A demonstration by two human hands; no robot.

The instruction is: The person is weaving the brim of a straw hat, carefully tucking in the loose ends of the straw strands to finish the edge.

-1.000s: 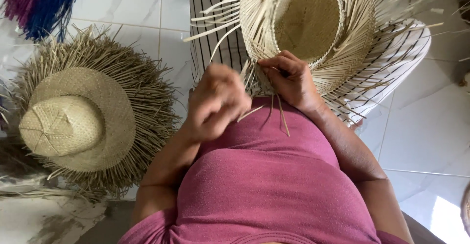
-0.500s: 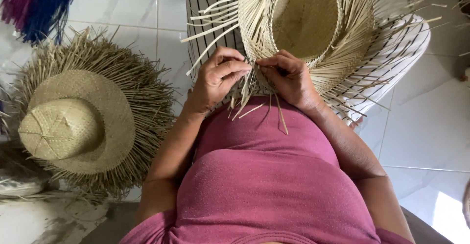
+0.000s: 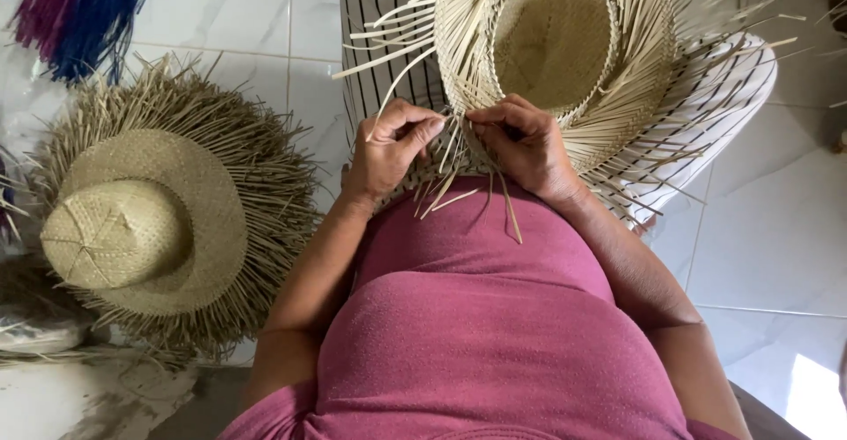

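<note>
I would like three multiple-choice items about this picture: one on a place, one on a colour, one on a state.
1. Where does the second hat lie?
A. on the floor, at the person's left
B. on the person's lap
C. on a shelf

2. What colour is the person's top?
A. green
B. dusty pink
C. white

3. How is the brim of the lap hat?
A. trimmed smooth
B. folded flat
C. unfinished, loose straws sticking out

Answers:
1 A: it rests on the white tiles on the left.
2 B: the cloth is pink.
3 C: the left hand and right hand pinch loose straws at its edge.
</note>
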